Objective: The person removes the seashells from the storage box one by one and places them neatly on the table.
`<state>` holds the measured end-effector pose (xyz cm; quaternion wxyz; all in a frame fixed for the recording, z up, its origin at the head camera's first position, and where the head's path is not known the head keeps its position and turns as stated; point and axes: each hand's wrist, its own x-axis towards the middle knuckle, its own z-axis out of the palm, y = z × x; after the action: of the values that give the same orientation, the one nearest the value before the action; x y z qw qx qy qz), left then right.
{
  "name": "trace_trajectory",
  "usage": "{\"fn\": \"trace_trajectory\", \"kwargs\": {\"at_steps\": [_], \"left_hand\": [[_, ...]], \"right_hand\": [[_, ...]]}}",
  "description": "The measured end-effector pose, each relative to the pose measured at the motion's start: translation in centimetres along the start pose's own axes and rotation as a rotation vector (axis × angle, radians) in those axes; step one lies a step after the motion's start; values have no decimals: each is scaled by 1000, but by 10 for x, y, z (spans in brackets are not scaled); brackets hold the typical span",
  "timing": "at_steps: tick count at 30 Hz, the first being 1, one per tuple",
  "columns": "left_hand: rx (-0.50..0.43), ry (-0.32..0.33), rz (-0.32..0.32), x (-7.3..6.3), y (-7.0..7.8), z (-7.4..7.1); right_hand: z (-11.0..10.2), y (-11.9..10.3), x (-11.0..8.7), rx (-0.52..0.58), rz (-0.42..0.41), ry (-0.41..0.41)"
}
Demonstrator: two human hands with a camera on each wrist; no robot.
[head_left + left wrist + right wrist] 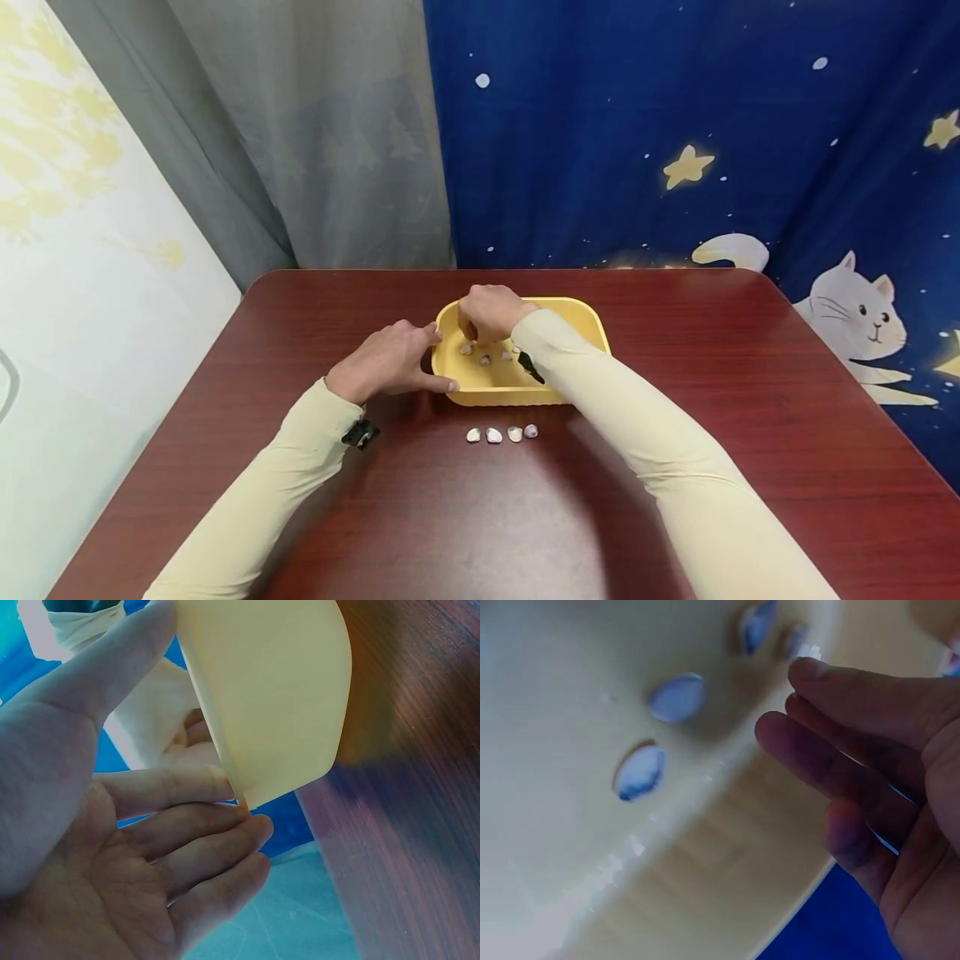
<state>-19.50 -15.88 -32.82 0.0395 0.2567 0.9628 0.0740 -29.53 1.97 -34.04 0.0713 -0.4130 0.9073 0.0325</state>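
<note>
A yellow plastic basin [517,397] stands on the table, with several small seashells [485,360] lying on its floor. My left hand [392,360] is at the basin's left end. Its thumb and fingertips touch the rim [212,735] at separate places, the fingers nearly straight. Inside the basin, my right hand [491,313] reaches down over the shells. In the right wrist view its fingers [802,754] are loosely bent near the wall, and no shell shows clearly between them. A bright spot by the thumb tip is too blurred to identify. Pale shells [676,697] lie near that hand.
In front of the basin several shells [493,435] form a short row on the dark red-brown table [450,508]. A grey curtain [360,142] and a blue curtain [585,142] with stars and a cat hang behind. A white wall [90,275] is at left.
</note>
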Motion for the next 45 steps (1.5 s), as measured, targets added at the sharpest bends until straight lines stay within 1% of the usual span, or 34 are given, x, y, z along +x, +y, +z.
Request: {"fn": "trace_trajectory", "kwargs": {"at_steps": [5, 8, 17, 22, 27, 31, 39, 45], "left_hand": [[6, 7, -2, -1, -1, -1], [3, 9, -2, -1, -1, 0], [-8, -1, -20, -3, -1, 2], [-9, 17, -3, -3, -1, 3], [-1, 14, 0, -2, -1, 3], [-8, 20, 1, -2, 0, 3], [-1, 38, 4, -2, 0, 3], [5, 24, -5, -3, 0, 3]], "right_hand": [[-13, 1, -6, 59, -28, -27], [-20, -2, -12, 75, -49, -36], [-37, -16, -36, 104, -115, -15], [-36, -20, -49, 105, -155, 20], [-36, -25, -65, 162, -179, 47], [-32, -29, -74, 190, -221, 89], [-21, -41, -91, 158, -299, 176], [-13, -52, -101, 163, -318, 190]]}}
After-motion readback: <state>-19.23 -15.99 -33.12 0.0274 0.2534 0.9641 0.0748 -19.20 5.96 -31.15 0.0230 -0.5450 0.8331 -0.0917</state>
